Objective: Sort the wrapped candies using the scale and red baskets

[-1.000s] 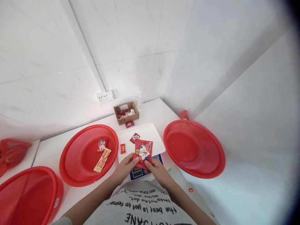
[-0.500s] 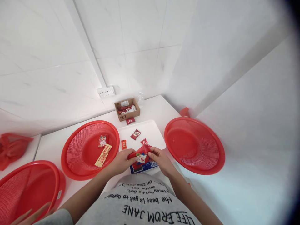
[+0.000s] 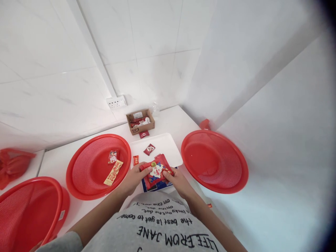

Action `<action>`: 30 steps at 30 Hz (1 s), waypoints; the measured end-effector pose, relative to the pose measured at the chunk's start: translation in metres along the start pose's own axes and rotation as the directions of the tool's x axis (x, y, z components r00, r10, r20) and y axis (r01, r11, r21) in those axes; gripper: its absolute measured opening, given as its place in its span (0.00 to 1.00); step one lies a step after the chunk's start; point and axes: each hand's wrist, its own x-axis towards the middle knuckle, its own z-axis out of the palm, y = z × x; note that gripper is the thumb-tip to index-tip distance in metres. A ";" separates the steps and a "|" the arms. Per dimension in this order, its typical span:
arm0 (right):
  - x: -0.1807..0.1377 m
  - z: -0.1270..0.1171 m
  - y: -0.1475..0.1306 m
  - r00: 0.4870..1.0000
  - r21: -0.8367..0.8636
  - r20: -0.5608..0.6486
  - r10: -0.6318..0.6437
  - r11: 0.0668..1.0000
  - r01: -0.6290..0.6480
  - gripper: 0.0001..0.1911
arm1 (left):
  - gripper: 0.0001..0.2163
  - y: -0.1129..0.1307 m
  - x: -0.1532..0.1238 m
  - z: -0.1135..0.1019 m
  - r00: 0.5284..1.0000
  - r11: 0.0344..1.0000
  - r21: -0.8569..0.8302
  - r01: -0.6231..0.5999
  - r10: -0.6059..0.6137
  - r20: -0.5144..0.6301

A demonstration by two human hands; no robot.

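Between my two hands I hold a red printed packet (image 3: 156,170) with a white and blue picture on its front, spread flat toward me. My left hand (image 3: 135,178) pinches its left side with the thumb on top. My right hand (image 3: 176,180) grips the right side, thumb on the print. Beneath it are a white tray (image 3: 172,143) and a dark blue panel (image 3: 149,187) with small markings. On the tray lie a dark red sachet (image 3: 149,149) and a small orange-red sachet (image 3: 135,160). Another red wrapper edge shows behind the packet.
Red mesh baskets flank the tray: one left (image 3: 78,185) holding a cream stick packet (image 3: 113,173) and a small sachet (image 3: 113,157), one right (image 3: 241,175). A third basket (image 3: 56,185) stands lower left. Behind is a cardboard box (image 3: 143,127) of red packets.
The packet has been turned and flattened, so its printed front now faces up. Another person's hand at the lower left has mostly gone from view. The camera has shifted slightly.
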 end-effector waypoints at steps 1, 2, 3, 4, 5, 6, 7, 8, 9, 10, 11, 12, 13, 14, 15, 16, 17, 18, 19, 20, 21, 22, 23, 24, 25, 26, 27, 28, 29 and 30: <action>-0.001 -0.001 0.000 1.000 -0.019 0.008 0.002 1.000 -0.002 0.22 | 0.18 0.000 0.000 0.002 1.000 1.000 -0.023 0.009 -0.009 0.006; -0.003 -0.001 0.001 1.000 -0.040 0.025 0.001 0.999 0.000 0.22 | 0.18 0.000 0.000 0.003 1.000 0.999 -0.030 0.017 -0.016 0.012; -0.004 -0.001 0.001 0.999 -0.059 0.050 -0.004 0.998 0.006 0.22 | 0.19 0.000 0.000 0.004 1.000 0.999 -0.024 0.021 -0.021 0.017; -0.005 -0.001 0.002 0.997 -0.074 0.074 -0.009 0.997 0.014 0.21 | 0.19 0.000 0.000 0.005 1.000 1.000 -0.008 0.022 -0.022 0.022; -0.006 -0.001 0.003 0.996 -0.084 0.089 -0.014 0.996 0.021 0.21 | 0.19 -0.001 0.000 0.005 0.999 1.000 0.014 0.019 -0.019 0.026; -0.006 0.000 0.004 0.996 -0.090 0.094 -0.015 0.996 0.023 0.20 | 0.19 -0.001 0.000 0.006 0.999 0.999 0.038 0.013 -0.014 0.030; -0.006 0.000 0.005 0.997 -0.094 0.081 -0.014 0.995 0.021 0.20 | 0.19 -0.002 0.000 0.006 0.999 0.998 0.059 0.006 -0.009 0.039; -0.007 0.001 0.006 0.998 -0.096 0.058 -0.013 0.995 0.019 0.21 | 0.20 -0.002 0.000 0.007 0.999 0.997 0.078 0.001 -0.005 0.053; -0.007 0.002 0.007 0.999 -0.094 0.027 -0.018 0.995 0.020 0.21 | 0.20 -0.002 0.000 0.007 0.997 0.996 0.094 -0.002 -0.005 0.075; -0.007 0.002 0.007 1.000 -0.089 -0.004 -0.027 0.996 0.027 0.21 | 0.21 -0.003 -0.001 0.008 0.994 0.994 0.110 -0.002 -0.010 0.106; -0.007 0.003 0.007 0.999 -0.083 -0.031 -0.038 0.996 0.035 0.22 | 0.22 -0.003 -0.001 0.009 0.990 0.992 0.126 0.001 -0.019 0.138; -0.007 0.004 0.006 0.997 -0.076 -0.055 -0.049 0.996 0.044 0.22 | 0.22 -0.004 -0.001 0.009 0.985 0.990 0.144 0.009 -0.033 0.167; -0.008 0.004 0.006 0.996 -0.069 -0.076 -0.057 0.996 0.051 0.22 | 0.22 -0.004 -0.002 0.010 0.981 0.987 0.161 0.019 -0.049 0.186; -0.008 0.005 0.005 0.994 -0.062 -0.087 -0.062 0.996 0.057 0.22 | 0.22 -0.005 -0.002 0.011 0.979 0.984 0.176 0.029 -0.064 0.195; -0.009 0.005 0.004 0.993 -0.054 -0.092 -0.068 0.997 0.063 0.23 | 0.21 -0.006 -0.003 0.011 0.977 0.982 0.183 0.038 -0.075 0.198; -0.009 0.005 0.004 0.993 -0.048 -0.089 -0.073 0.996 0.068 0.23 | 0.21 -0.007 -0.003 0.012 0.977 0.982 0.183 0.044 -0.080 0.195; -0.010 0.005 0.004 0.993 -0.043 -0.086 -0.077 0.996 0.073 0.23 | 0.21 -0.008 -0.003 0.012 0.978 0.984 0.174 0.045 -0.078 0.191; -0.010 0.005 0.003 0.994 -0.040 -0.080 -0.079 0.996 0.076 0.23 | 0.21 -0.009 -0.003 0.012 0.980 0.987 0.157 0.043 -0.073 0.186; -0.010 0.005 0.003 0.994 -0.039 -0.073 -0.077 0.996 0.075 0.23 | 0.21 -0.010 -0.003 0.012 0.981 0.990 0.137 0.039 -0.064 0.183; -0.010 0.004 0.004 0.995 -0.041 -0.065 -0.072 0.997 0.069 0.23 | 0.21 -0.011 -0.003 0.012 0.982 0.992 0.120 0.035 -0.057 0.181; -0.010 0.003 0.004 0.997 -0.044 -0.053 -0.065 0.997 0.062 0.23 | 0.21 -0.012 -0.002 0.012 0.982 0.993 0.112 0.029 -0.049 0.181; -0.009 0.001 0.004 0.998 -0.052 -0.034 -0.058 0.997 0.056 0.23 | 0.22 -0.012 -0.002 0.011 0.982 0.993 0.115 0.019 -0.040 0.184; -0.009 0.000 0.004 0.998 -0.062 -0.009 -0.056 0.997 0.055 0.23 | 0.22 -0.012 -0.001 0.010 0.982 0.991 0.131 0.003 -0.028 0.189; -0.009 -0.003 0.004 0.998 -0.073 0.021 -0.057 0.996 0.058 0.22 | 0.22 -0.012 0.000 0.010 0.981 0.988 0.155 -0.020 -0.011 0.193; -0.009 -0.005 0.004 0.997 -0.078 0.048 -0.060 0.995 0.064 0.22 | 0.22 -0.011 0.000 0.009 0.981 0.982 0.183 -0.044 0.007 0.196; -0.009 -0.007 0.004 0.995 -0.076 0.073 -0.068 0.994 0.073 0.22 | 0.22 -0.010 0.000 0.009 0.980 0.975 0.212 -0.067 0.024 0.199; -0.009 -0.009 0.003 0.993 -0.067 0.090 -0.079 0.994 0.085 0.23 | 0.21 -0.009 0.000 0.009 0.978 0.967 0.241 -0.086 0.037 0.203; -0.010 -0.011 0.002 0.991 -0.050 0.100 -0.093 0.994 0.099 0.23 | 0.21 -0.007 0.000 0.009 0.977 0.958 0.267 -0.101 0.046 0.207; -0.010 -0.013 0.000 0.989 -0.029 0.101 -0.107 0.993 0.111 0.23 | 0.20 -0.006 -0.001 0.010 0.976 0.950 0.291 -0.111 0.050 0.211; -0.010 -0.015 -0.002 0.988 -0.011 0.097 -0.118 0.993 0.119 0.23 | 0.20 -0.004 -0.001 0.011 0.976 0.943 0.311 -0.115 0.049 0.213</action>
